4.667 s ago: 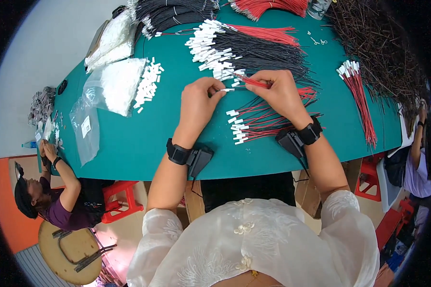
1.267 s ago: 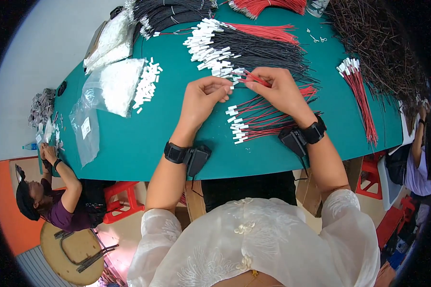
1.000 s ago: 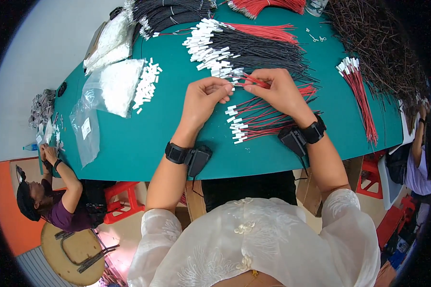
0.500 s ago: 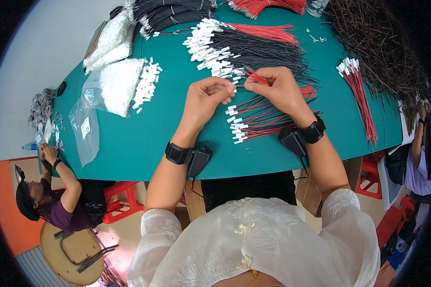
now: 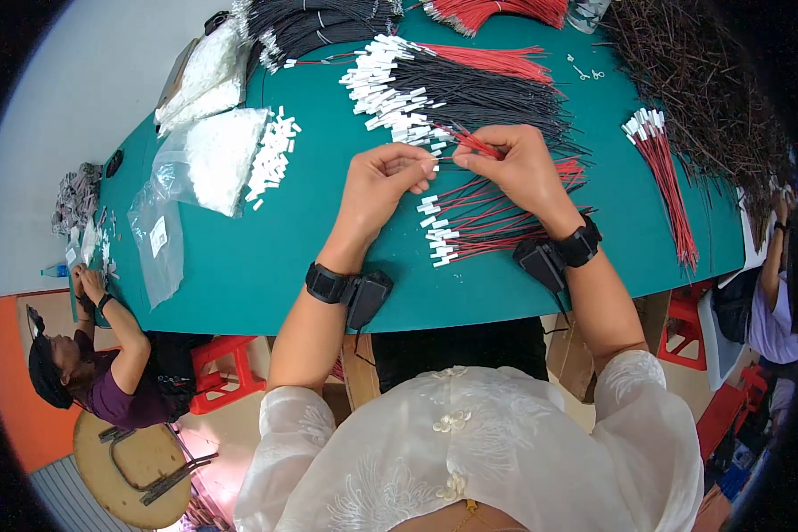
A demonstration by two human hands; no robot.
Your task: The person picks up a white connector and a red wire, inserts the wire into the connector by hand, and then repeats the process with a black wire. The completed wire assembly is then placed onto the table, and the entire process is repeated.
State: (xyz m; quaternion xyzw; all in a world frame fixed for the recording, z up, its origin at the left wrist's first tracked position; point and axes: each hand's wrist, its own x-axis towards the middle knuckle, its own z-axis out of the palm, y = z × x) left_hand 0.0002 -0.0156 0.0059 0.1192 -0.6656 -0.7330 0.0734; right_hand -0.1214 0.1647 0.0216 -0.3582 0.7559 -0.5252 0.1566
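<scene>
On green tabletop (image 5: 266, 266): filled clear plastic bag (image 5: 217, 164) left, small white connectors (image 5: 275, 160) just right of it; white-tipped black wire pile (image 5: 496, 99) behind left hand (image 5: 377, 182) and right hand (image 5: 510, 168); thin red wires (image 5: 476, 144) in the latter; white-tipped red-and-black wires (image 5: 479, 235) partly beneath it.

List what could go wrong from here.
The red wires fanned out in the right hand could tangle with the nearby pile of black wires. The black wrist device on that arm, close beside the red-and-black wires, might drag some askew.
</scene>
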